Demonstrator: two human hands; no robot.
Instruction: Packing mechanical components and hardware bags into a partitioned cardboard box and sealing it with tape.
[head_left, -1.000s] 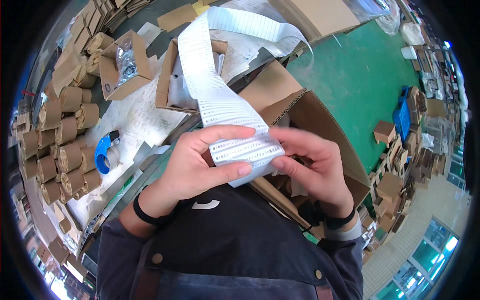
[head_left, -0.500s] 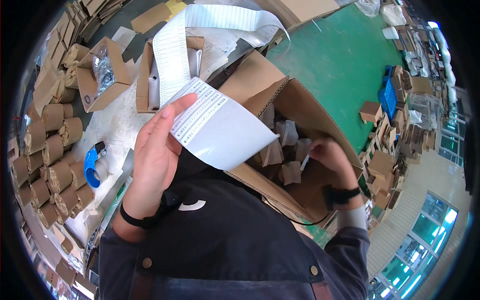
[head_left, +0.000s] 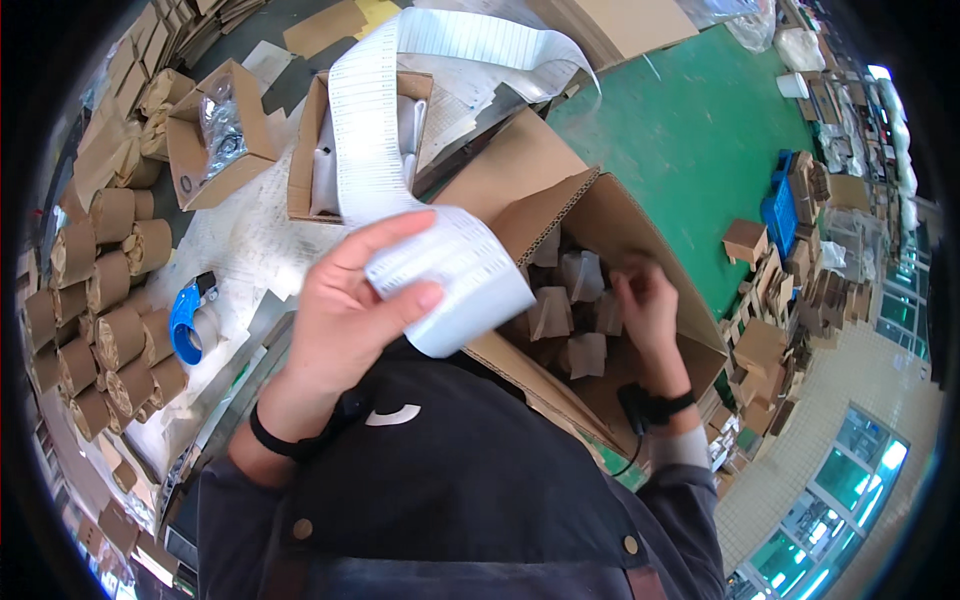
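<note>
My left hand (head_left: pixel 345 315) is closed on a long strip of white labels (head_left: pixel 470 275), thumb on top, with its loose end curling down to the right. The strip runs back up over a small cardboard box (head_left: pixel 303 170) and loops away at the far side. My right hand (head_left: pixel 648 305) is inside a large open cardboard box (head_left: pixel 655 225), its fingers pressed together and slightly blurred; whatever they pinch I cannot make out. Below and left of it are several small paper-wrapped pieces (head_left: pixel 550 312) in the box.
At the left, several brown paper-wrapped rolls (head_left: pixel 122 335) are stacked beside a blue tape dispenser (head_left: pixel 184 322). A carton with clear plastic bags (head_left: pixel 222 125) stands beyond them. Green floor (head_left: pixel 680 130) stretches to the right, where a blue crate (head_left: pixel 780 215) and cardboard pieces (head_left: pixel 762 345) lie.
My left hand has shifted right and its thumb now presses over the label strip, curling it. The right hand has turned more upright inside the large box; the small white piece at its fingers no longer shows.
</note>
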